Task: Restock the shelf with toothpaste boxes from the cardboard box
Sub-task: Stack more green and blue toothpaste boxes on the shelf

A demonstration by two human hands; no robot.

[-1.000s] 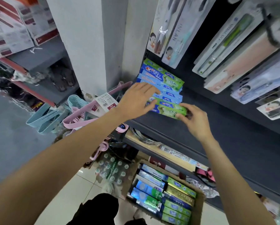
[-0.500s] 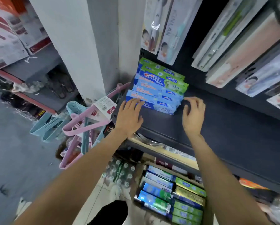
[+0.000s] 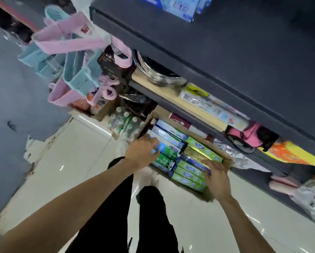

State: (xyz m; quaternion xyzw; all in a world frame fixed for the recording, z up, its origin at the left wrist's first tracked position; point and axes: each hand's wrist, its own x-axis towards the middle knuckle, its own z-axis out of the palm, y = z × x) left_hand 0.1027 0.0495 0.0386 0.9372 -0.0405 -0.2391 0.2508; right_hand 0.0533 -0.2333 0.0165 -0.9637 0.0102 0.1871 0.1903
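**Hands at box, next grab pending**

Toothpaste boxes (image 3: 187, 172) lie flat in cardboard box (image 3: 228, 161) on floor, long axes running L-R between my hands. Left hand (image 3: 141, 154) fingers curl onto blue ones; right hand (image 3: 216, 178) sits on green stack, grip unclear. Both equally close, I'd say.

Bare forearms (image 3: 90, 196) — no sleeves showing; black trousers (image 3: 153, 216) — plain.

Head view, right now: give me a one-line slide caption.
Both hands, left hand and right hand, reach into the cardboard box of toothpaste boxes on the floor below the shelf.
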